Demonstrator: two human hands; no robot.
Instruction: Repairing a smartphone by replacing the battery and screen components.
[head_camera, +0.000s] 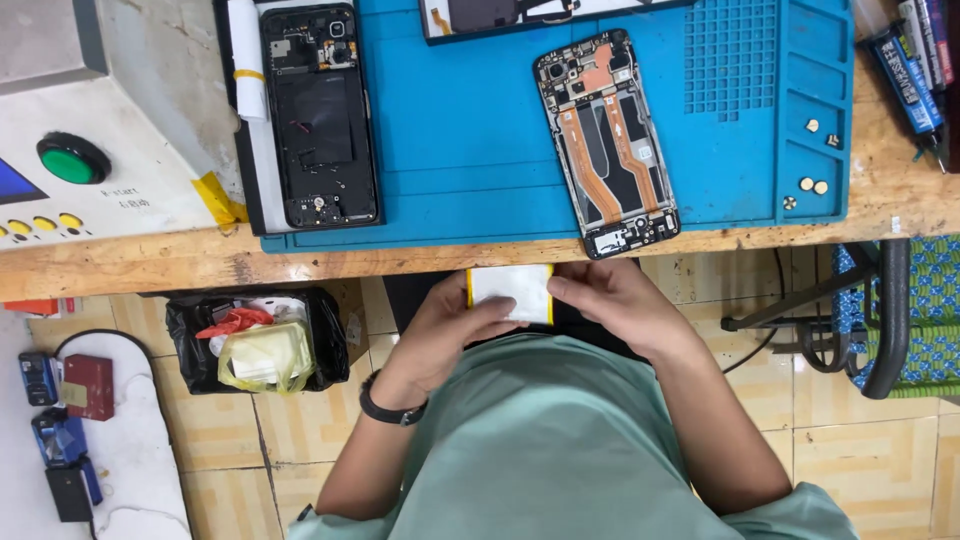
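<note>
Nearest the body, below the wooden bench (150, 265) edge, the left hand (440, 330) and right hand (615, 300) both grip one flat white battery (512, 290) with yellow-edged sides. On the floor left of it, one black bin (200, 345) holds yellowish plastic and red scraps. Farther off, on the bench's blue mat (480, 170), lie two opened phones (607, 140) and five small round parts (812, 185).
</note>
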